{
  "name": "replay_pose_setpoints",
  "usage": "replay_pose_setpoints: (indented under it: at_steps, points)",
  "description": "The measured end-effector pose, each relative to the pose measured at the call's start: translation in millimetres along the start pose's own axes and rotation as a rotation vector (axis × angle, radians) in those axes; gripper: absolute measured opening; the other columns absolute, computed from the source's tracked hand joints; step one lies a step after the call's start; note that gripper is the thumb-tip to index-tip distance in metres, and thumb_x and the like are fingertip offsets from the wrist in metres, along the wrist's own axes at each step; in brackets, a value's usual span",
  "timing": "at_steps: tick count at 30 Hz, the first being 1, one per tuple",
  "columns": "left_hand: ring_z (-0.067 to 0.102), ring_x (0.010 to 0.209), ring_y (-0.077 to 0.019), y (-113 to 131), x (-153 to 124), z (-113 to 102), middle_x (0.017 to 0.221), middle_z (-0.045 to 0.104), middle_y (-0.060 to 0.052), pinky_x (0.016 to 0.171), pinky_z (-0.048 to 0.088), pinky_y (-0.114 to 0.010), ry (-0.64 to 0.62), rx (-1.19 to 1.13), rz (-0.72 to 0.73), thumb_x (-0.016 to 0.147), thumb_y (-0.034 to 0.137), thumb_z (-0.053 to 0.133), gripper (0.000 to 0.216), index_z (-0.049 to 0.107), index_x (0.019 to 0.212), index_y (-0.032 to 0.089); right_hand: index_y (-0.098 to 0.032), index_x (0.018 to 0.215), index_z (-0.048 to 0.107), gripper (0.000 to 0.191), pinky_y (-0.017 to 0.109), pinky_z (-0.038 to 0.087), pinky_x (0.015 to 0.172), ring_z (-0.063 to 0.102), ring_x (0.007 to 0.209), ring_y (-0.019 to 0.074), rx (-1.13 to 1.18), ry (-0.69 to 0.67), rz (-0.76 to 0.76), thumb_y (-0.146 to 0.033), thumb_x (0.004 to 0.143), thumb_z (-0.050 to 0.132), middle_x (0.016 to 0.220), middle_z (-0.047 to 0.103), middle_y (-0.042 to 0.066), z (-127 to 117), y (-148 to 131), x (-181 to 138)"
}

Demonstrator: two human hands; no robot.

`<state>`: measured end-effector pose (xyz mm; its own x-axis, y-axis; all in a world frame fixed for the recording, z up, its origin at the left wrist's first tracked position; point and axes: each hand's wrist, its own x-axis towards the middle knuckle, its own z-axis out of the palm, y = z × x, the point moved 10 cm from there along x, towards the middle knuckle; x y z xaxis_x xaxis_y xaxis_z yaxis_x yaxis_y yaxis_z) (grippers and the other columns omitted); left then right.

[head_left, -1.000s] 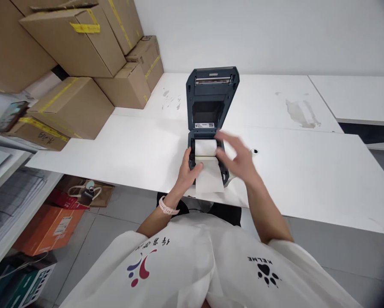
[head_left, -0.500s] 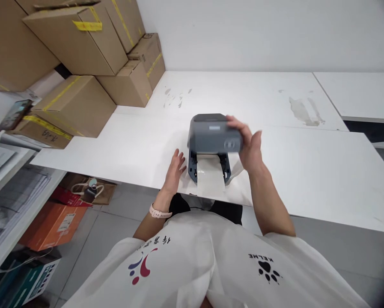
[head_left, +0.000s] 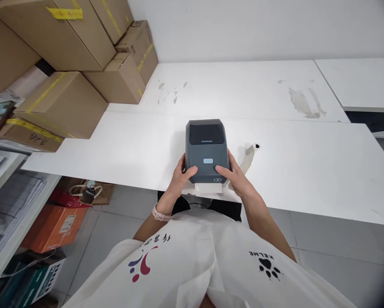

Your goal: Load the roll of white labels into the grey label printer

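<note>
The fingers (head_left: 180, 166) of the left hand (head_left: 178, 179) and those of the right hand (head_left: 238, 179) are clamped on the printer (head_left: 206, 149), one hand to each flank, thumbs on top near its front edge. The printer sits on the desk (head_left: 307, 171) between them. Most of the other fingers drop out of sight along its sides, so whether they reach underneath cannot be told. The lid is down and hides the inside; its lettering is too small to read. A paper strip (head_left: 208, 188) shows only its end, just on the near side of the thumbs, the rest covered by the printer. Right of the right fingers lies a small paper roll (head_left: 251, 149), its loose tail running back toward that hand and partly hidden by it.

The desk is white, with gray scuffs (head_left: 171, 92) ahead and left of the fingers and a larger stain (head_left: 304, 105) ahead and right. A pale wall (head_left: 243, 30) rises beyond. Well to the left of the fingers, taped cardboard boxes (head_left: 65, 105) are stacked, the topmost cut off by the frame. Below left, an orange box (head_left: 55, 229) stands on gray floor tiles (head_left: 114, 214), and a shelf (head_left: 40, 201) is cut off at the edge.
</note>
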<state>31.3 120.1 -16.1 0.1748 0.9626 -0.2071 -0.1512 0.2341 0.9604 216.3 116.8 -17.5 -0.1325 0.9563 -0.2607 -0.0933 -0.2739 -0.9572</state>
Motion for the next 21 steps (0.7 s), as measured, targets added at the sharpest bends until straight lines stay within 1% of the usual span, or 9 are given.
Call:
replay_pose_setpoints:
  at_steps: [2,7,10,12,14,16,17,19,21]
  points:
    - [0.048,0.148,-0.039,-2,1,-3,0.159,0.053,-0.013,0.119,0.045,-0.054,0.029,0.001,0.027,0.083,0.054,0.077,0.086,0.044,0.156,0.024,-0.04,0.167,0.018,0.107,0.053,0.033,0.13,0.038,0.156,0.0301,0.005,-0.012,0.028,-0.057,0.081,0.08,0.169,0.04,0.0,-1,4,-1]
    - [0.056,0.14,-0.0389,-7,6,-7,0.154,0.058,-0.015,0.113,0.049,-0.052,0.13,0.044,0.098,0.078,0.062,0.077,0.09,0.048,0.154,0.021,-0.037,0.164,0.027,0.103,0.053,0.035,0.129,0.04,0.154,0.03,0.024,0.019,0.001,-0.054,0.079,0.083,0.169,0.04,0.003,-3,3,1]
    - [0.057,0.139,-0.036,-1,6,-4,0.152,0.06,-0.013,0.112,0.05,-0.049,0.112,0.063,0.134,0.081,0.062,0.074,0.083,0.051,0.151,0.023,-0.034,0.162,0.032,0.101,0.053,0.036,0.128,0.041,0.153,0.0314,0.025,0.04,-0.031,-0.054,0.077,0.084,0.166,0.044,0.005,-3,2,2]
    - [0.055,0.14,-0.0326,2,-2,-3,0.153,0.058,-0.012,0.112,0.05,-0.045,0.089,0.085,0.14,0.085,0.061,0.071,0.075,0.052,0.148,0.025,-0.034,0.161,0.033,0.102,0.054,0.036,0.128,0.042,0.153,0.0319,0.024,0.053,-0.033,-0.055,0.075,0.084,0.165,0.045,0.005,-3,2,3]
    - [0.056,0.137,-0.0291,2,-19,-11,0.151,0.058,-0.012,0.109,0.05,-0.041,0.158,0.165,0.135,0.086,0.059,0.071,0.068,0.054,0.143,0.025,-0.034,0.161,0.033,0.104,0.054,0.035,0.128,0.041,0.153,0.0318,0.029,0.072,-0.016,-0.055,0.073,0.084,0.166,0.044,0.005,-4,4,3]
    - [0.062,0.121,-0.0251,-4,-41,-28,0.135,0.065,-0.011,0.097,0.052,-0.037,0.315,0.295,0.102,0.083,0.059,0.073,0.059,0.061,0.129,0.024,-0.033,0.161,0.032,0.106,0.053,0.035,0.128,0.041,0.154,0.0314,0.04,0.081,0.004,-0.055,0.071,0.084,0.167,0.042,0.005,-4,6,2]
    - [0.065,0.104,-0.0219,-10,-51,-33,0.114,0.07,-0.008,0.089,0.051,-0.035,0.352,0.341,0.053,0.083,0.06,0.073,0.049,0.066,0.113,0.022,-0.032,0.162,0.031,0.108,0.052,0.035,0.128,0.041,0.153,0.0314,0.046,0.083,0.007,-0.055,0.071,0.084,0.167,0.042,0.006,-4,6,2]
    - [0.059,0.076,-0.0166,-33,-61,-25,0.08,0.066,-0.002,0.074,0.047,-0.031,0.246,0.333,-0.111,0.083,0.064,0.07,0.045,0.066,0.082,0.02,-0.03,0.162,0.031,0.108,0.052,0.035,0.128,0.041,0.153,0.0314,0.046,0.09,0.004,-0.055,0.071,0.084,0.167,0.043,0.007,-4,6,2]
    - [0.051,0.063,-0.0131,-49,-63,-6,0.067,0.061,0.0,0.065,0.041,-0.029,0.087,0.233,-0.234,0.081,0.067,0.07,0.05,0.064,0.067,0.019,-0.032,0.161,0.032,0.105,0.052,0.034,0.129,0.04,0.154,0.0311,0.031,0.092,-0.012,-0.055,0.073,0.083,0.166,0.044,0.005,-4,6,2]
